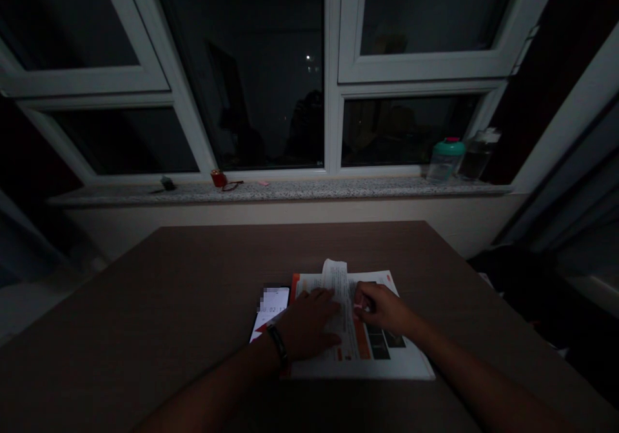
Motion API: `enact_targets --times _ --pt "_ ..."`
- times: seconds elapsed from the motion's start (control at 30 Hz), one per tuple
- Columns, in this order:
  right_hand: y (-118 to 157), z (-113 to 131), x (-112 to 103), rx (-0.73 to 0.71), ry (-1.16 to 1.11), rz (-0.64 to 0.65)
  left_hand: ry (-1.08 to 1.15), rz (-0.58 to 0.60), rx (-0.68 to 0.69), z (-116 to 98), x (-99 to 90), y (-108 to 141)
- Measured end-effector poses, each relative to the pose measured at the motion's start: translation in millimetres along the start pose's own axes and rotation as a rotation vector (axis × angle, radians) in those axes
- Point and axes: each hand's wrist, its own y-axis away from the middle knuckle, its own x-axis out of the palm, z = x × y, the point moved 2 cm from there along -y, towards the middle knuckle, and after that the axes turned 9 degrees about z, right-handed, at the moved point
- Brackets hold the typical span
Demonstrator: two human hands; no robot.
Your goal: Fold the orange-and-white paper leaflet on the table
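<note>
A printed booklet with orange blocks and dark pictures lies on the table in front of me. One of its pages is folded or turned partway, its top end sticking up past the booklet's upper edge. My left hand rests flat over this page, fingers spread, with a dark band on the wrist. Just right of the page's edge, my right hand is closed with its fingertips down on the booklet. Something small and pale shows at those fingertips, too dim to make out. A lit phone showing a timer lies left of the booklet, partly behind my left wrist.
The brown table reaches toward a window wall. On the speckled sill stand a shaker bottle with a teal lid, a clear bottle, a small red object and a small dark object. The room is dim.
</note>
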Motion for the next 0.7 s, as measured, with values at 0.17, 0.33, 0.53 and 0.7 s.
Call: enact_targets --times 0.17,0.33,0.53,0.7 --pt "-0.3 -3.2 -0.7 -0.003 -0.006 0.013 0.008 -0.001 -0.011 -0.8 -0.7 0.2" --pt "-0.7 -0.3 -0.5 -0.003 0.019 0.009 0.001 -0.006 -0.005 0.5 1.9 0.1" --pt "-1.0 -0.3 0.2 -0.005 0.038 0.016 -0.019 0.009 -0.01 4.0 7.4 -0.4" --pt "-1.0 -0.6 0.4 -0.008 0.049 0.009 -0.03 0.01 0.004 4.1 6.0 0.5"
